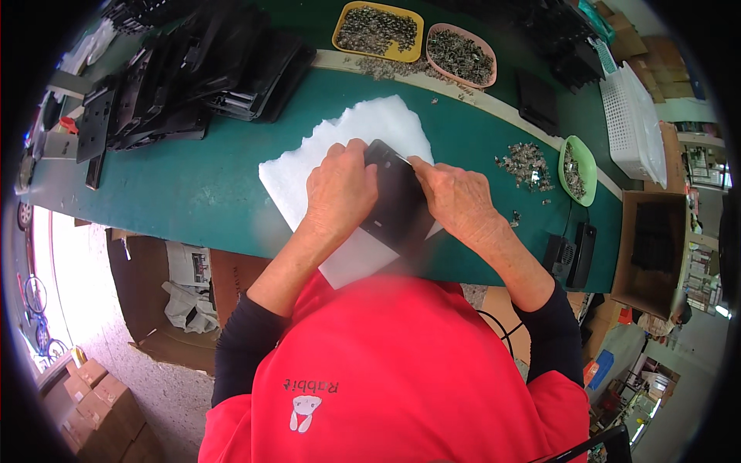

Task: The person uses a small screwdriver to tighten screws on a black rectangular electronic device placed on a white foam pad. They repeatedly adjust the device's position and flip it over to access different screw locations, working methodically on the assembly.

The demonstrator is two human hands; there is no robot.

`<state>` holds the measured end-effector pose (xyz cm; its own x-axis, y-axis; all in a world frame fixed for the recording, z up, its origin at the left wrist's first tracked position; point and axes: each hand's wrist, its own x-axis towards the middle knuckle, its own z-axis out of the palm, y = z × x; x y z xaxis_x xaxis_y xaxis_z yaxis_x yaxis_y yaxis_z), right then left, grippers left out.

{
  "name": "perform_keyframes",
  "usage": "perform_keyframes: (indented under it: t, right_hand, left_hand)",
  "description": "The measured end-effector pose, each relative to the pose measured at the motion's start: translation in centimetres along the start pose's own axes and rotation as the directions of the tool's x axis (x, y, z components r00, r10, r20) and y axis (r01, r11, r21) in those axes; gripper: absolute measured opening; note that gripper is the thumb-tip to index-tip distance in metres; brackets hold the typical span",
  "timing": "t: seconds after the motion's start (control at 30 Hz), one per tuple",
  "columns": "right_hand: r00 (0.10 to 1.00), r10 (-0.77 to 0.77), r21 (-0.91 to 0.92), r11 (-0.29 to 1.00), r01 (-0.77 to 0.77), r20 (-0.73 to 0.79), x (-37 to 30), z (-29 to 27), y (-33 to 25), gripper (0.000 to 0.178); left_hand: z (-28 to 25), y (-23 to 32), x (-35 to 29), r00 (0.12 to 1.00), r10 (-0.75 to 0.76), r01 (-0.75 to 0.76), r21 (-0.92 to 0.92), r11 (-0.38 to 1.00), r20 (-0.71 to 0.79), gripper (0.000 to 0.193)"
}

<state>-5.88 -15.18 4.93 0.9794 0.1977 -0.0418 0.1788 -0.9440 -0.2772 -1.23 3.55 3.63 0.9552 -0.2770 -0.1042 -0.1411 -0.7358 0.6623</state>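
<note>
A flat black plastic panel lies on a white foam sheet with a ragged far edge, at the near side of the green table. My left hand has its fingers curled around the panel's left side. At the panel's far right edge, my right hand is closed with its index finger pressed near the rim. A small part may be under that fingertip, but it is too hidden to tell. Both forearms reach in from the near side.
Stacked black plastic panels fill the far left. A yellow tray, a pink tray and a green bowl hold small metal parts. Loose metal parts lie right. A white basket and cardboard box stand at right.
</note>
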Motion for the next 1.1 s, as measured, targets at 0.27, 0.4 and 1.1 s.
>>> perform_keyframes:
  t: [0.27, 0.4, 1.1]
  right_hand:
    - [0.998, -0.038, 0.004, 0.999, 0.038, 0.059, 0.5, -0.1, -0.3, 0.034]
    - [1.000, 0.000, -0.018, 1.000, 0.000, 0.016, 0.8, -0.3, -1.1, 0.038]
    - [0.999, -0.038, 0.014, 0.999, 0.038, 0.036, 1.6, 0.1, -1.3, 0.034]
  left_hand:
    - [0.3, -0.4, 0.1, 0.999, 0.035, -0.036, 0.019, 0.999, 0.031, 0.032]
    - [1.0, -0.6, -0.5, 0.998, 0.052, -0.052, 0.002, 0.999, -0.039, 0.032]
    - [0.9, -0.3, -0.1, 1.000, 0.028, -0.027, -0.045, 0.999, 0.007, 0.031]
